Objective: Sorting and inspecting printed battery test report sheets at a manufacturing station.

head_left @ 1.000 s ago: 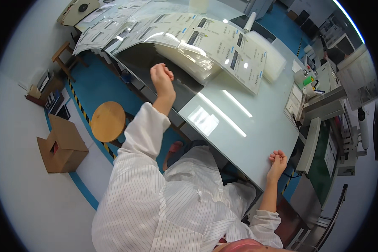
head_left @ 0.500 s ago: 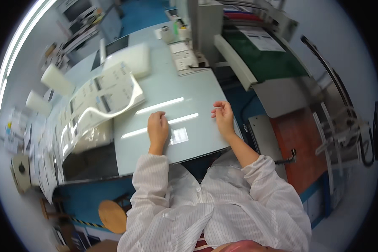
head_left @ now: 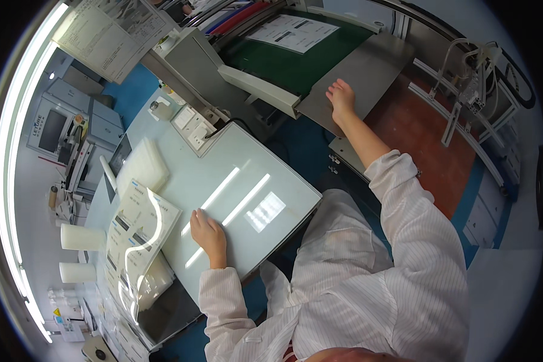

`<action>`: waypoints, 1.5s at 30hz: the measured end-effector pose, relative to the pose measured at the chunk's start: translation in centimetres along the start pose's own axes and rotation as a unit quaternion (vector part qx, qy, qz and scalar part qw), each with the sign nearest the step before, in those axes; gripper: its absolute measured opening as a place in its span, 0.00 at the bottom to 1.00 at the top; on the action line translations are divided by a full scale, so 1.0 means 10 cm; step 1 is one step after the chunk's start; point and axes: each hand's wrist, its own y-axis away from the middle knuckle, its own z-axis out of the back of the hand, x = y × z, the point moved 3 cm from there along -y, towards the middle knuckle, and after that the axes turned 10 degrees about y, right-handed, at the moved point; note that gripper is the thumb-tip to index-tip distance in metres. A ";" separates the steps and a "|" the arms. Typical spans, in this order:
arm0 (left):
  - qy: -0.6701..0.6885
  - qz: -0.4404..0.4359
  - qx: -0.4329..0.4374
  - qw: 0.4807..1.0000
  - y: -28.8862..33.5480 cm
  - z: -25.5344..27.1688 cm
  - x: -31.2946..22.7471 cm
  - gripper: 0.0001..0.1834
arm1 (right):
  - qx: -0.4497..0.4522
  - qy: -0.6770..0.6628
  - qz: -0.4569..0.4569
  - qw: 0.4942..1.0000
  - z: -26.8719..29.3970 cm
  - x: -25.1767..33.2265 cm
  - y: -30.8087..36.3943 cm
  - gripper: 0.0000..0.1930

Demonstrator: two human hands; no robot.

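My left hand (head_left: 209,238) is low over the glass-topped table (head_left: 247,181), fingers loosely bent and apart from any object. Out to the right, my right hand (head_left: 342,99) hangs over a grey metal plate (head_left: 368,75) at the end of a green conveyor belt (head_left: 253,59). Its fingers are partly stretched, with nothing in them. Farther along the belt lies a white printed sheet (head_left: 292,32), beyond my right fingertips. Left of my left hand, a clear film sheet with printed labels (head_left: 140,223) curls up off the table.
A stack of translucent sheets (head_left: 143,166) and a white power strip (head_left: 193,130) are on the table. Two white rolls (head_left: 81,238) stand at the left. An orange-brown surface (head_left: 431,154) and a metal frame with hoses (head_left: 470,90) are at the right.
My view has swung to the right, toward the conveyor. My right hand has moved from over the table to above the metal plate. My left hand stays over the table.
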 end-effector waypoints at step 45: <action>-0.058 0.091 0.041 0.993 -0.05 0.07 -0.08 0.25 | -0.068 0.217 -0.078 0.971 0.11 -0.17 -1.97 0.13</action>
